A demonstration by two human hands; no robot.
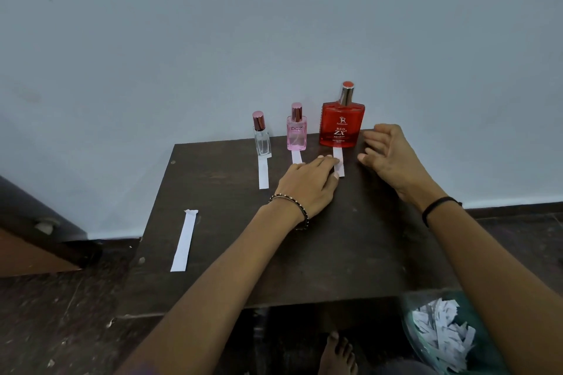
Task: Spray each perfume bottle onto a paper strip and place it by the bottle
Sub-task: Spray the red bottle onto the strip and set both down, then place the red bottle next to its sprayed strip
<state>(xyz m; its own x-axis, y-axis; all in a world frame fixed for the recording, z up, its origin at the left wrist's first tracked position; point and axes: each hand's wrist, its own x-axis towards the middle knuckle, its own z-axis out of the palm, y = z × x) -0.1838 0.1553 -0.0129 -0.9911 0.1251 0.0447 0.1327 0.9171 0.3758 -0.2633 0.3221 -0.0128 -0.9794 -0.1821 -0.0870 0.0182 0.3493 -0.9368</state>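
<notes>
Perfume bottles stand upright in a row along the far edge of a dark brown wooden table [350,237], close to a pale blue-grey wall [274,24]. On the left is a slim clear glass bottle with a rose-metal cap [262,140]. A pink glass bottle with a matching cap [296,135] stands in the middle. On the right is a larger flat red bottle with a silver neck and red top [341,128].

A white paper strip lies on the near side of each bottle. The left strip [263,173] has its far end under or against the clear bottle. The middle strip [296,157] is partly hidden by the left hand [307,186]. The right strip [338,161] starts at the base of the red bottle.

The left hand, with a beaded bracelet [291,202] on its wrist, reaches across with fingers extended and rests its fingertips on the right strip. The right hand [387,152], with a black band [438,207] on its wrist, hovers just right of the red bottle. Its fingers are spread and loosely curved, and it holds nothing.

A fourth white strip [184,242] lies apart at the near-left edge of the table. A clear bag of torn white paper scraps [441,335] sits at the near right, and a bare foot [336,356] shows below the table's near edge.
</notes>
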